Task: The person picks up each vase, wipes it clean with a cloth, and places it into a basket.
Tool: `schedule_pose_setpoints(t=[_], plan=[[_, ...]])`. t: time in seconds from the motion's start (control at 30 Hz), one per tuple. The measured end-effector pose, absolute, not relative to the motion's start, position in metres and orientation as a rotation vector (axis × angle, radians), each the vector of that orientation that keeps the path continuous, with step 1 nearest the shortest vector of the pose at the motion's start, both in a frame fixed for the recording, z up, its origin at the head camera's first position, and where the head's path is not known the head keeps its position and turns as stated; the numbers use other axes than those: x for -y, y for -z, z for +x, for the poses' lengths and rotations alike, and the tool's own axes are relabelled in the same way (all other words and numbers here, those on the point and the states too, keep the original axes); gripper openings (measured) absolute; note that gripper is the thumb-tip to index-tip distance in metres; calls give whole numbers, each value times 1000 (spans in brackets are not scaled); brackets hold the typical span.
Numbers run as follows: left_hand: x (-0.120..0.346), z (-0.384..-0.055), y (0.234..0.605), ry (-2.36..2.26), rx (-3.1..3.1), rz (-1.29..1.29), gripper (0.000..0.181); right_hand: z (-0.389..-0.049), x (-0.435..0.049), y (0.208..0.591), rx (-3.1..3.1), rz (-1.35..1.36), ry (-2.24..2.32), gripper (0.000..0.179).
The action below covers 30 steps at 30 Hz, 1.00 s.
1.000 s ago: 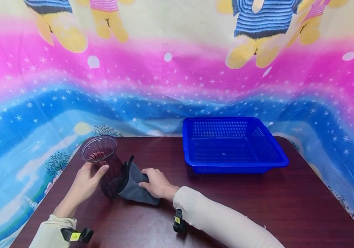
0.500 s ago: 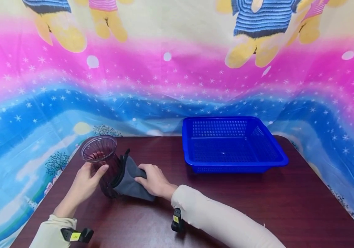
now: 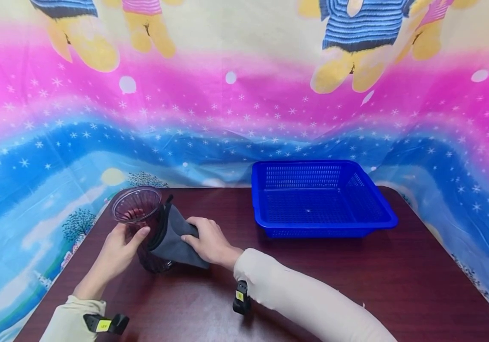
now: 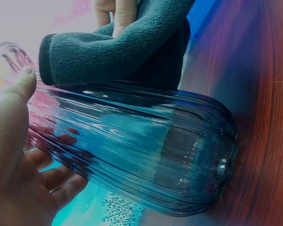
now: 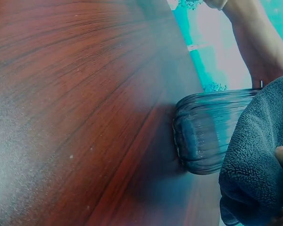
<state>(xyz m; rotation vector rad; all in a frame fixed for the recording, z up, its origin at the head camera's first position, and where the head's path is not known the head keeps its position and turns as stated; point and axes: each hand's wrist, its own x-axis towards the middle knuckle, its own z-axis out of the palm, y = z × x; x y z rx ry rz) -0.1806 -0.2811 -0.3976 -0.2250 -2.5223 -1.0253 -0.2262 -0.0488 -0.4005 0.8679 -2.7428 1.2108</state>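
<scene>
A tall, ribbed, see-through purple glass vase (image 3: 153, 260) with a flared rim stands at the left of the table. My left hand (image 3: 119, 249) grips it just under the rim, thumb on the near side and fingers round the far side, as the left wrist view shows. Against the vase's right side lies a folded dark grey cloth (image 3: 176, 242) with a black edge. My right hand (image 3: 210, 241) holds this cloth, thumb on top, its other fingers partly hidden in the folds. In the right wrist view the cloth (image 5: 257, 155) covers the vase's upper part.
A blue plastic basket (image 3: 321, 232) with slotted walls stands at the back right of the dark red wooden table (image 3: 312, 285). Behind the table hangs a printed cloth backdrop (image 3: 210, 114). Black straps with cameras sit on both wrists.
My right hand has slid the cloth up along the vase's right side, toward the rim and slightly left. The left hand and the vase have stayed in place.
</scene>
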Motion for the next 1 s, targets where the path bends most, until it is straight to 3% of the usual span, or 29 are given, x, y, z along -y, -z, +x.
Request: schedule_pose_setpoints(t=[1.0], plan=[[282,-182,399,1047,2502,-249,40,-226,51,391,2774,848,-1211,23]])
